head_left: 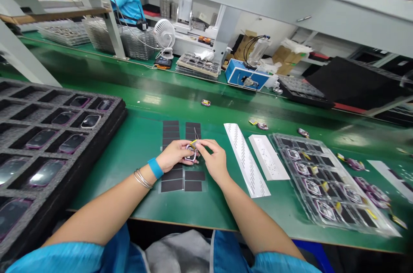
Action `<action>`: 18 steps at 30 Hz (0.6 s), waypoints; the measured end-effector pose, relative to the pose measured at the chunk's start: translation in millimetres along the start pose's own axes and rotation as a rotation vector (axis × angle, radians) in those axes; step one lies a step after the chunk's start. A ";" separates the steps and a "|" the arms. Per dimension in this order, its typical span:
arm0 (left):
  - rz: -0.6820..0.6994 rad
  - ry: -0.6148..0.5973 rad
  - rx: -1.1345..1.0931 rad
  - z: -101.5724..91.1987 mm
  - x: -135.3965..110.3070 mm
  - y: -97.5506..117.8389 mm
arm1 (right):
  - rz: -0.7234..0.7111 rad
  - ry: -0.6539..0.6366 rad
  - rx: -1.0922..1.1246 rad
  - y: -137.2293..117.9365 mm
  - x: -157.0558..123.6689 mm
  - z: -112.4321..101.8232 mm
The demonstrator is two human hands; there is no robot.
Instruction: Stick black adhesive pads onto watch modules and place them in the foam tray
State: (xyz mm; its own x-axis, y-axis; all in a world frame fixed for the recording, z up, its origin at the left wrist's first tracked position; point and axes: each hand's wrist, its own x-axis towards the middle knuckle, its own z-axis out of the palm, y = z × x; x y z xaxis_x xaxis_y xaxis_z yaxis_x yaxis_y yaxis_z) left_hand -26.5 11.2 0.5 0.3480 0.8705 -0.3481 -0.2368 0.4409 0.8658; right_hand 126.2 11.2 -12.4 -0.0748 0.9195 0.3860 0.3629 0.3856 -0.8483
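Note:
In the head view my left hand (pixel 176 153) is closed around a small watch case (pixel 190 154) with a pale rim, its open inside facing up. My right hand (pixel 211 156) pinches a small flat piece with a yellow edge (pixel 193 143) at the top of the case. Thin metal points, like tweezer tips (pixel 195 131), stick up beside my right fingertips; how they are held is hidden. Beneath both hands lie clear sheets with rows of black rectangular pads (pixel 171 185).
At left stands a black foam tray (pixel 121 111) holding several watch bodies. A white printed strip (pixel 247 161) and a white block (pixel 269 156) lie right of my hands. Beyond them is a clear plastic tray (pixel 298 197) of watch cases. Loose watch parts (pixel 355 164) lie farther right. A shelf hangs overhead.

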 end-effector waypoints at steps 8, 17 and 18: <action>-0.102 -0.012 -0.278 -9.6 0.3 4.7 | -0.392 -0.167 -0.405 -4.7 -1.8 -5.5; 0.083 -0.100 -0.192 -9.1 -1.7 5.3 | -0.097 -0.158 -0.006 4.0 -0.2 -2.1; 0.104 -0.104 -0.172 -8.9 -0.9 4.5 | -0.018 -0.188 0.104 6.0 0.2 -1.1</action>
State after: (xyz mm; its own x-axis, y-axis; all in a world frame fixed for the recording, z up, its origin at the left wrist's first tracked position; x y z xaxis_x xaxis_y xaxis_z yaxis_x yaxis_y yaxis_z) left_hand -35.9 14.3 1.5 0.4035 0.8898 -0.2131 -0.4245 0.3884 0.8179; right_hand 129.4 13.7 -17.1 -0.2557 0.9067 0.3354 0.2629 0.3990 -0.8784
